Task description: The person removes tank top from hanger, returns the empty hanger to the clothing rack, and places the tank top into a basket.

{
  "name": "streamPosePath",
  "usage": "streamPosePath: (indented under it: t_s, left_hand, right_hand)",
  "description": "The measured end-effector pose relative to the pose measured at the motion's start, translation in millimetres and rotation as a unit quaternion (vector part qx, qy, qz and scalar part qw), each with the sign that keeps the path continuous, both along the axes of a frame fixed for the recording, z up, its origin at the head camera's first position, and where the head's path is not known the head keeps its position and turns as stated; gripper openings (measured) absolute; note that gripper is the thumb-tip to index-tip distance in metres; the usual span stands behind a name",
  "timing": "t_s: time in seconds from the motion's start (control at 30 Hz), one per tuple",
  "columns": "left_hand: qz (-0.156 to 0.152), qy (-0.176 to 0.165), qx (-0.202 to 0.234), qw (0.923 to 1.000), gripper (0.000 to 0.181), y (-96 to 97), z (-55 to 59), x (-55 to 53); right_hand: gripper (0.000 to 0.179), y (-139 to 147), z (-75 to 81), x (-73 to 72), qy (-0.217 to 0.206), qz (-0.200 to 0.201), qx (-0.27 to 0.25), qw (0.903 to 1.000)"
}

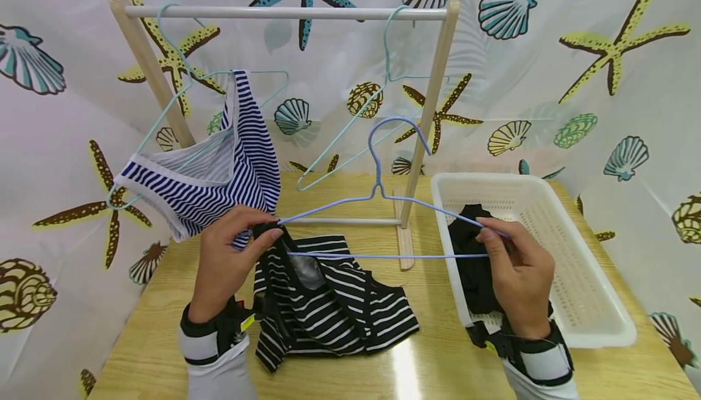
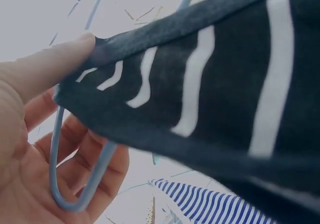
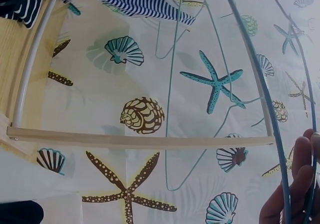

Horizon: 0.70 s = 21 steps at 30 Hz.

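Observation:
A pale blue wire hanger (image 1: pixel 378 205) is held level over the wooden table (image 1: pixel 438 363). My left hand (image 1: pixel 232 254) pinches its left end together with the shoulder of a black top with white stripes (image 1: pixel 328 302), which droops onto the table. In the left wrist view the hanger (image 2: pixel 75 184) curves through my palm under the striped cloth (image 2: pixel 210 99). My right hand (image 1: pixel 517 266) pinches the hanger's right end; its fingers (image 3: pixel 295 184) lie beside the wire (image 3: pixel 260 94).
A small wooden rack (image 1: pixel 290 13) stands behind, holding a teal hanger with a blue-and-white striped top (image 1: pixel 219 168) and an empty teal hanger (image 1: pixel 378 101). A white basket (image 1: pixel 575 278) at right holds a black garment (image 1: pixel 473 248). Seashell-print sheet surrounds the table.

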<state>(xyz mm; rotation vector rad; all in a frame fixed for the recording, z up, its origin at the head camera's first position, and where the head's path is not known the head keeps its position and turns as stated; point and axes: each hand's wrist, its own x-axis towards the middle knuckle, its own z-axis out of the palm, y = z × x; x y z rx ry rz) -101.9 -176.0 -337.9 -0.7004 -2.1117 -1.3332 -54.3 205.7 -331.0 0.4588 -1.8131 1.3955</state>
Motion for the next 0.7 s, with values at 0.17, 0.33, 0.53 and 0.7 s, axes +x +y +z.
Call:
streamPosePath:
  t_s: [0.17, 0.33, 0.53, 0.7]
  left_hand:
    - [-0.013, -0.004, 0.015, 0.9998, 0.029, -2.3, 2.9, 3.7]
    - [-0.043, -0.016, 0.031, 0.9985, 0.027, -3.6, 5.5, 7.4]
    - [-0.038, 0.01, 0.004, 0.9992, 0.024, -6.5, 5.2, 5.4]
    - [-0.03, 0.034, -0.008, 0.9989, 0.028, -8.2, 6.0, 5.5]
  right_hand:
    - [0.016, 3, -3.1, -1.4, 0.001, 0.012, -0.032, 0.9994]
    - [0.015, 3, -2.6, 1.3, -0.008, -0.004, -0.034, 0.9994]
    - [0.015, 7, -8.2, -0.5, -0.005, 0.006, -0.054, 0.9985]
    - [0.017, 10, -12.3, -2.1, -0.008, 0.013, -0.063, 0.9979]
